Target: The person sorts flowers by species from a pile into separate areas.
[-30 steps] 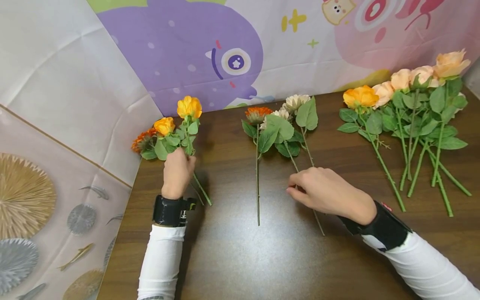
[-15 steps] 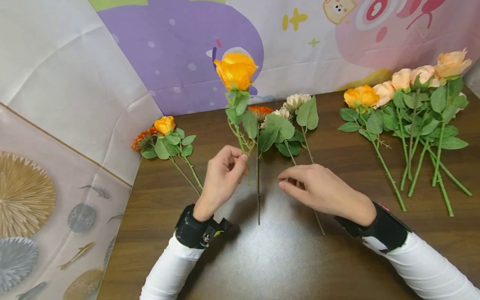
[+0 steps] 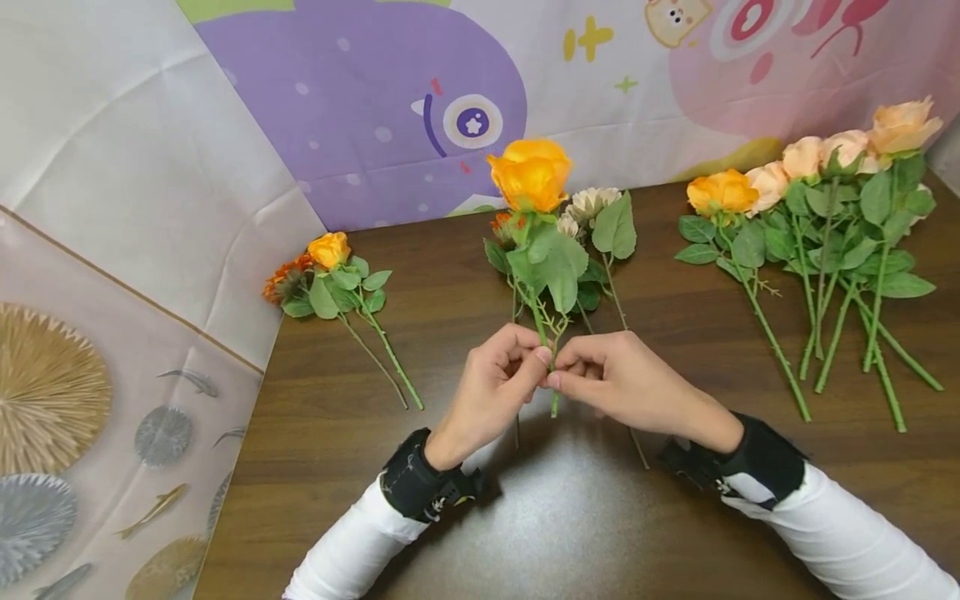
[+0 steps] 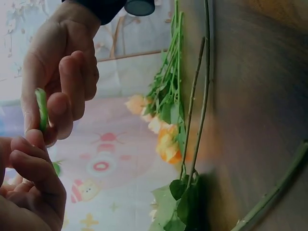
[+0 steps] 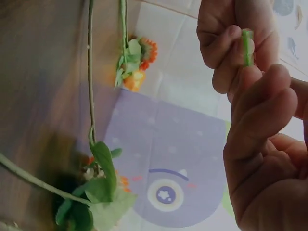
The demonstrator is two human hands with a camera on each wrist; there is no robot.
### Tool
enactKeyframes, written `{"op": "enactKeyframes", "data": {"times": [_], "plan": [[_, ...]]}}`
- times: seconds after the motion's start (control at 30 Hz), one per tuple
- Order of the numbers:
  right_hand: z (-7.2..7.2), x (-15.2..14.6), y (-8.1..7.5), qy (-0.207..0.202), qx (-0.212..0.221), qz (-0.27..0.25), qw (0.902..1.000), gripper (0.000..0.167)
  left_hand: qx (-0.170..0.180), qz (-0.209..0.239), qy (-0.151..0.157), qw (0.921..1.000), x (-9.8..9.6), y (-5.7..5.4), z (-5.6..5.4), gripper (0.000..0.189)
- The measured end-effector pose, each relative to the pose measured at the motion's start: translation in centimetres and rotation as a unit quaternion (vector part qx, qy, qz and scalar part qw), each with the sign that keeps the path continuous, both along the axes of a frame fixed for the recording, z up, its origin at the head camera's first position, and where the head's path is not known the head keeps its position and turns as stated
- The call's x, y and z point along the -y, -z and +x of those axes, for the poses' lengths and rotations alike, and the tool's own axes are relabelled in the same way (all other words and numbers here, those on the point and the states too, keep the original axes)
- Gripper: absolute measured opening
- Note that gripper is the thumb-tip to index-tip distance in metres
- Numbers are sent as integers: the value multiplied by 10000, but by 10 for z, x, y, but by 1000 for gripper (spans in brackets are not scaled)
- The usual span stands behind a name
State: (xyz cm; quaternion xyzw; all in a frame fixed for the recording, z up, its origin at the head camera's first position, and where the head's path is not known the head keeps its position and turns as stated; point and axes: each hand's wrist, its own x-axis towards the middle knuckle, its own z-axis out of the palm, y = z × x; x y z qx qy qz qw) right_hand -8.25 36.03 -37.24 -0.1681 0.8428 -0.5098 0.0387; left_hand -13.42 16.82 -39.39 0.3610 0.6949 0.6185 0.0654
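Observation:
An orange rose stands upright over the middle of the table, its bloom at the top. My left hand pinches its green stem between thumb and fingers. Close beside it, the fingertips of my right hand pinch the same stem lower down, and a short piece of the stem sticks out past the fingers. Behind the rose lie white flowers and an orange flower with leafy stems, partly covered by it.
At the left lie another orange rose and a dark orange flower. Several peach roses lie at the right with one more orange rose. A cartoon-printed cloth hangs behind the wooden table.
My left hand has picked up the orange rose from the left group and carried it right to the middle. My right hand has come slightly left and now pinches its stem too.

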Motion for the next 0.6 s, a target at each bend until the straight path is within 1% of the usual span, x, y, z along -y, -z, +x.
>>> {"op": "enactKeyframes", "data": {"times": [0.07, 0.13, 0.2, 0.27, 0.3, 0.33, 0.4, 0.47, 0.5, 0.53, 0.6], "plan": [[-1, -2, -1, 54, 187, -13, 9998, 6, -86, -164, 2, 9998, 0, 0, -1, 4], [-2, -6, -2, 170, 214, 49, 9996, 8, -208, -343, 0, 9992, 1, 0, -2, 8], [-4, -14, -4, 452, 84, 284, 9985, 8, -385, -516, -16, 9979, 2, -1, -3, 12], [-8, -25, -8, 860, -227, 667, 9938, 9, -549, -637, -43, 9964, 4, -3, -5, 14], [-10, -32, -9, 1083, -441, 942, 9887, 10, -622, -683, -63, 9957, 5, -4, -6, 16], [-12, -39, -11, 1315, -639, 1253, 9813, 10, -693, -736, -96, 9948, 6, -6, -7, 16], [-15, -57, -13, 1771, -1031, 1877, 9606, 13, -783, -817, -167, 9934, 10, -8, -9, 17], [-16, -77, -15, 2150, -1177, 2429, 9386, 19, -849, -888, -228, 9922, 12, -10, -10, 17], [-17, -88, -16, 2316, -1134, 2644, 9293, 22, -874, -927, -255, 9915, 13, -11, -11, 17], [-16, -98, -16, 2471, -955, 2797, 9228, 24, -891, -961, -283, 9910, 14, -13, -12, 17], [-17, -117, -16, 2679, -468, 3028, 9134, 27, -935, -1011, -314, 9900, 16, -14, -13, 18]]}}
